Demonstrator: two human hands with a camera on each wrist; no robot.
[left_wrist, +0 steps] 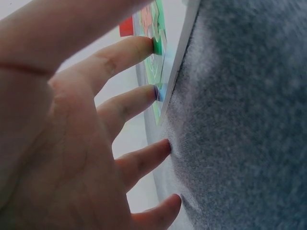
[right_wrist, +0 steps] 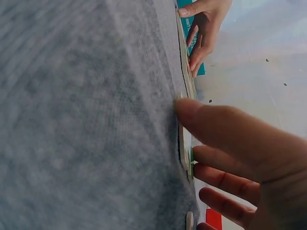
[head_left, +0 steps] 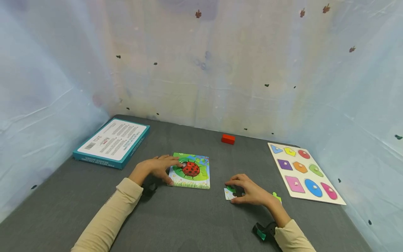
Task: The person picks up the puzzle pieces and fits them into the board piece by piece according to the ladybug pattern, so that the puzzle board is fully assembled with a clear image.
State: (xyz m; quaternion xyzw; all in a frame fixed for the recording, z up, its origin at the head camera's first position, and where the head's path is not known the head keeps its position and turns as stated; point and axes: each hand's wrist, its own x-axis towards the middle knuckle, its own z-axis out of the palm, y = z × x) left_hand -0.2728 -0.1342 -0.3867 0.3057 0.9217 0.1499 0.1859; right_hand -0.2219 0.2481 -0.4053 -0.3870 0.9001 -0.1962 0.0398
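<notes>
A square ladybug jigsaw puzzle (head_left: pixel 203 175) lies flat on the dark grey table. My left hand (head_left: pixel 159 167) rests over its left side, fingers spread; in the left wrist view two fingertips touch its face and two others meet the cloth. To the right of the puzzle, my right hand (head_left: pixel 250 191) grips a white-and-green puzzle piece (head_left: pixel 228 195) between the thumb and fingers. That piece lies low at the cloth, partly covered by the hand. Another green puzzle piece (head_left: pixel 277 197) peeks out behind the right wrist.
A teal box (head_left: pixel 111 141) lies at the back left. Behind the puzzle is a small red block (head_left: pixel 228 139). A shape board (head_left: pixel 297 182) with colourful knobbed pieces lies at the right. Pale sheeting (head_left: pixel 201 70) hangs around the table's back and sides.
</notes>
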